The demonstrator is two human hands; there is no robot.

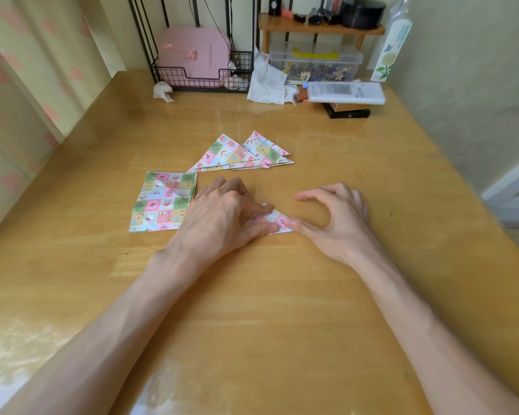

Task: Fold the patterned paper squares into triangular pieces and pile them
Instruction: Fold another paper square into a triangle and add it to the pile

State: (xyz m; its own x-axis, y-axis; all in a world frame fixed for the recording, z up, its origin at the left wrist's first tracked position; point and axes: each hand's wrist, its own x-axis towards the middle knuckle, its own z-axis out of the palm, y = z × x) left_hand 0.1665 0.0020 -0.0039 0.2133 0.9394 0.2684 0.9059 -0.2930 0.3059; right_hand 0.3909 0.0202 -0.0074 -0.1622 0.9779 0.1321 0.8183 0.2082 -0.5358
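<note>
A folded patterned paper piece (274,220) lies flat on the wooden table (282,295), mostly covered by my hands. My left hand (222,218) lies over its left part, fingers pressing it down. My right hand (339,217) presses its right corner with the thumb, the other fingers arched above the table. A stack of unfolded patterned squares (162,202) sits just left of my left hand. Beyond my hands lies a pile of folded triangles (243,154), overlapping one another.
At the table's back stand a black wire rack (198,76) with a pink item, crumpled tissues (265,82), a clear plastic box (315,64), a wooden shelf (321,26), a bottle (393,43) and a white packet (345,91). A curtain hangs at left, a wall at right.
</note>
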